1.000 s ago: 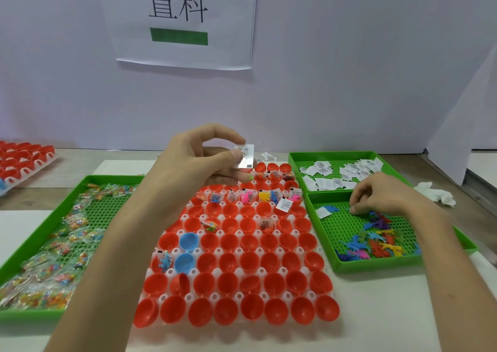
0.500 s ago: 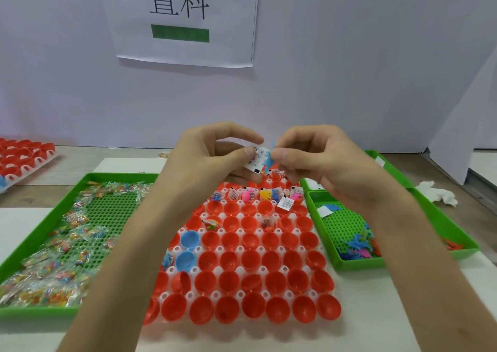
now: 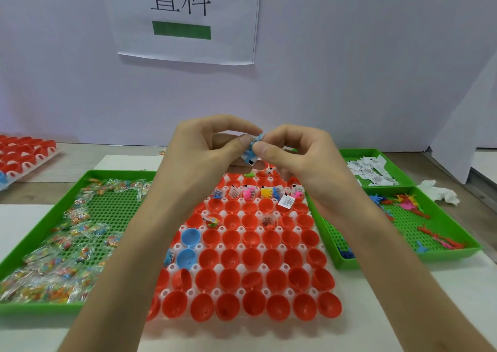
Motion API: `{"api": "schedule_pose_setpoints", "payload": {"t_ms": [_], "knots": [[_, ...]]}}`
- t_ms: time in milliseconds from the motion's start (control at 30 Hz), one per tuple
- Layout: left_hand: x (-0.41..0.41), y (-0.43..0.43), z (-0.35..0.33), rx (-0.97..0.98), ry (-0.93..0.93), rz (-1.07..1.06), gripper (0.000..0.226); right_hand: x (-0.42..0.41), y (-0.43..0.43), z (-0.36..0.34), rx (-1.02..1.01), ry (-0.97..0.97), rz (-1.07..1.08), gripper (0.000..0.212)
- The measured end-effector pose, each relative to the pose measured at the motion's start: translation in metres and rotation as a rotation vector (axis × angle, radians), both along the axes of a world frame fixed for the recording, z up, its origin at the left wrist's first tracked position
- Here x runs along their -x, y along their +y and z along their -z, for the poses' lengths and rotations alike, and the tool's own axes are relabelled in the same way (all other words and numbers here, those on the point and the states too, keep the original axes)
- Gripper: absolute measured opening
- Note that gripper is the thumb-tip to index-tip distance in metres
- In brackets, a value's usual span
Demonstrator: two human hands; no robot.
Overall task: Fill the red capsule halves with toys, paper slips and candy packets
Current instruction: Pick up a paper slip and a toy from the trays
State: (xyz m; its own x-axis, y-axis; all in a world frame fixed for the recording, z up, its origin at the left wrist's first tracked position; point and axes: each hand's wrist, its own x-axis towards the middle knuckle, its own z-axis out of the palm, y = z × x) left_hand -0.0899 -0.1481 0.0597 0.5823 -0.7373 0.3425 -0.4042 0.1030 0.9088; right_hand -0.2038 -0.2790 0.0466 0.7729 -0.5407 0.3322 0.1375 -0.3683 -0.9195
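A white rack of red capsule halves fills the table's middle; its far rows hold toys and paper slips, and two halves are blue. Both hands meet above the rack's far edge. My left hand pinches a white paper slip between thumb and forefinger. My right hand pinches a small blue toy against that slip. Candy packets lie in the green tray at left, toys in the green tray at right, and paper slips in the tray behind it.
A second rack of red halves sits at the far left edge. A crumpled white tissue lies right of the toy tray. A white wall with a printed sign closes the back.
My right hand left the toy tray with a blue toy and rose to meet my left hand, which kept the paper slip aloft. The toy and slip are now pressed together.
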Motion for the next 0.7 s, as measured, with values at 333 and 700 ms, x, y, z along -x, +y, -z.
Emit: {"api": "schedule_pose_setpoints", "payload": {"t_ms": [333, 700], "knots": [[-0.015, 0.017, -0.009, -0.084, -0.082, 0.187, 0.044, -0.009, 0.013, 0.009, 0.008, -0.085, 0.050, 0.010], [-0.016, 0.021, -0.011, -0.147, -0.232, 0.063, 0.049, -0.011, 0.016, 0.011, 0.192, -0.042, 0.066, 0.011]]}}
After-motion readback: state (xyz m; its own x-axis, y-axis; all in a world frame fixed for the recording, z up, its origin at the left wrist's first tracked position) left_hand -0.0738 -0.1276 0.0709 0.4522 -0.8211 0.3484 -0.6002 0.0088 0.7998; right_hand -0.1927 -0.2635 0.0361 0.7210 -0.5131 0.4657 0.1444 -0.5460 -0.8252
